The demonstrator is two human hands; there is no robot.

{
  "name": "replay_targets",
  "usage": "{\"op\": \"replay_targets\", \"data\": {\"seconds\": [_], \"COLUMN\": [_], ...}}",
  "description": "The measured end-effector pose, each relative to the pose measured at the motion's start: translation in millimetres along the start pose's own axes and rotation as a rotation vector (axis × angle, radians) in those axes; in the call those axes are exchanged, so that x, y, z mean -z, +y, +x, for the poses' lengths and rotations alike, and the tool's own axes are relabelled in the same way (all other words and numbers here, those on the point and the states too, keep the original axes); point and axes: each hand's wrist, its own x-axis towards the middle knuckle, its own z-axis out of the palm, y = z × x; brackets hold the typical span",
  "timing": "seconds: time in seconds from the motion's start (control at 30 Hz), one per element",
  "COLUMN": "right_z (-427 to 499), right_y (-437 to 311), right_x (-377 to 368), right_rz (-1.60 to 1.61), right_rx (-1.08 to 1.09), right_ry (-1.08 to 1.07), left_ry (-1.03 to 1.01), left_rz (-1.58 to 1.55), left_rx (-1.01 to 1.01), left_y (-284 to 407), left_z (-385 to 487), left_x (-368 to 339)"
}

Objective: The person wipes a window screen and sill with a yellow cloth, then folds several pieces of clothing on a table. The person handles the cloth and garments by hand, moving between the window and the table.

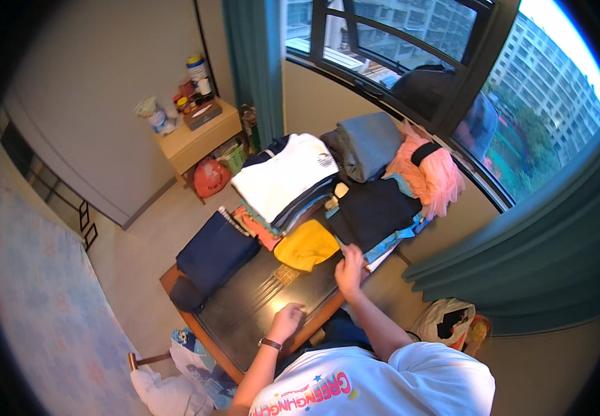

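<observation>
My left hand [288, 318] is over the near edge of a dark table with a wooden rim [307, 330]; nothing shows in it. At the stack of folded clothes, my right hand [351, 268] reaches toward the near corner of a folded black garment [375, 210]; whether it touches the cloth is unclear. A yellow knit cloth [307, 244] lies just left of that hand. Behind it, a folded white garment [289, 174] tops another stack. Folded navy trousers [217, 252] lie at the table's left, beside a small dark bundle [186, 294]. A grey-blue folded cloth [370, 143] and a pink tulle garment [430, 171] lie at the back.
A window [398, 41] and teal curtains [518, 260] border the far and right sides. A small wooden side table [201, 143] holds jars and a box. Below it sits a red plastic bag [211, 178]. A white bag [443, 322] stands on the floor at right.
</observation>
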Motion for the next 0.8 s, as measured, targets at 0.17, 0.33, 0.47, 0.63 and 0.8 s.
{"op": "replay_targets", "data": {"seconds": [0.17, 0.33, 0.47, 0.63, 0.8], "right_z": [88.6, 118.7, 118.3, 116.0, 121.3], "right_y": [36.2, 68.4, 70.0, 20.2, -56.9], "right_x": [42.7, 32.6, 25.1, 59.9, 101.3], "right_rz": [-0.346, -0.342, 0.066, 0.597, 1.424], "right_rx": [-0.008, 0.022, -0.182, -0.347, -0.311], "right_ry": [-0.073, -0.217, -0.082, -0.48, -1.2], "left_ry": [-0.16, -0.261, -0.251, -0.123, 0.095], "left_rz": [0.116, 0.107, -0.09, -0.497, -1.161], "left_rx": [0.002, 0.002, 0.071, 0.195, 0.286], "left_y": [42.7, 77.5, 93.5, 110.8, 112.2], "left_z": [29.5, 44.8, 60.9, 74.8, 63.2], "left_x": [-29.3, -39.7, -37.1, -36.5, -28.7]}}
